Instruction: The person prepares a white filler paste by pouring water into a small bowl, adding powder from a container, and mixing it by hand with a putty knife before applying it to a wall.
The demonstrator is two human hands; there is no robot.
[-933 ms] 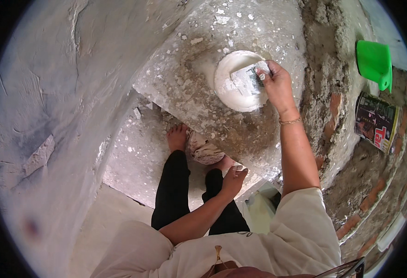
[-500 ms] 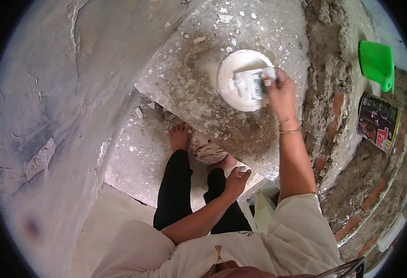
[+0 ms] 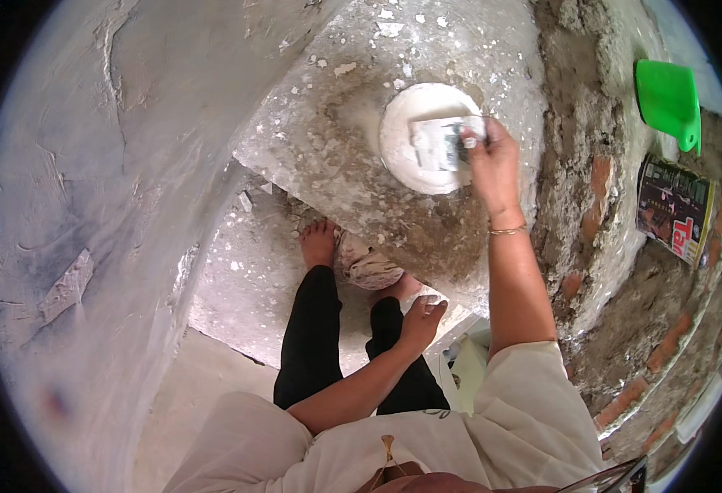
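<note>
A round white bucket (image 3: pixel 394 156) with white paste inside stands on the speckled concrete slab ahead of me. My right hand (image 3: pixel 492 156) is closed on one end of a flat rectangular scraper (image 3: pixel 436 146), held over the bucket's opening. White smears cover most of the scraper, with a dark patch close to my fingers. Its handle, if there is one, is hidden by the hand. My left hand (image 3: pixel 421 323) hangs by my right leg, empty, its fingers loosely bent and apart. Whitish marks show on its fingertips.
A crumpled, stained cloth (image 3: pixel 367 261) lies between my bare feet, below the slab's edge. Along the right runs a rough wall with exposed brick (image 3: pixel 597 197). A green plastic scoop (image 3: pixel 667 103) and a printed packet (image 3: pixel 673 209) rest there. A grey plastered wall (image 3: pixel 82 181) rises at left.
My right hand and the scraper have shifted slightly left over the bucket. The whole view has shifted a little. My left hand stays by the leg.
</note>
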